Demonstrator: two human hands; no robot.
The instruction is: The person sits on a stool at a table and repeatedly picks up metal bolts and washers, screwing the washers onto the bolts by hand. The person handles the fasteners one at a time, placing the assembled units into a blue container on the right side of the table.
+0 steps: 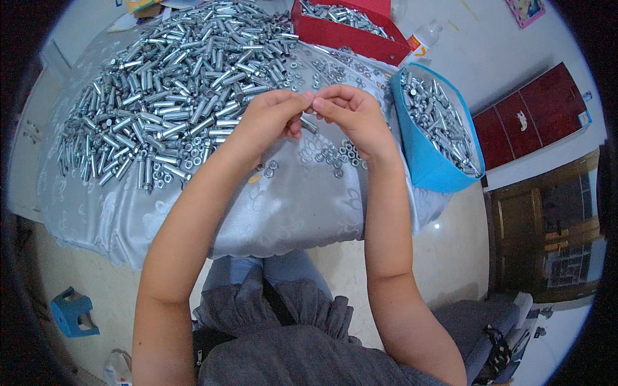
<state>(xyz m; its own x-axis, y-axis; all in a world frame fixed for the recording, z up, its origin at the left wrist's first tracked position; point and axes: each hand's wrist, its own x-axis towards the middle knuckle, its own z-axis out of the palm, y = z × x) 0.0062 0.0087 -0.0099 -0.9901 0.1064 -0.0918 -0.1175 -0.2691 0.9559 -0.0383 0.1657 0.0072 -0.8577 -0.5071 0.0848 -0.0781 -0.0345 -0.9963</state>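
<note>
My left hand (273,118) and my right hand (355,119) meet fingertip to fingertip over the table. Both are closed in a pinch, thumbs against forefingers, and what lies between the tips is mostly hidden. Just below the fingertips shows the end of a silvery bolt (310,125); whether a hand holds it or it lies on the cloth, I cannot tell. A big heap of sleeved metal bolts (193,83) spreads to the left of my hands. Loose hex nuts (341,156) lie under my right hand, and a few more nuts (269,169) beside my left wrist.
A blue fabric bin (444,177) full of bolts stands at the table's right edge. Behind it are a red box (347,32) of metal parts and a clear bottle (425,38). A pale patterned cloth (290,219) covers the table. On the floor sits a blue stool (74,313).
</note>
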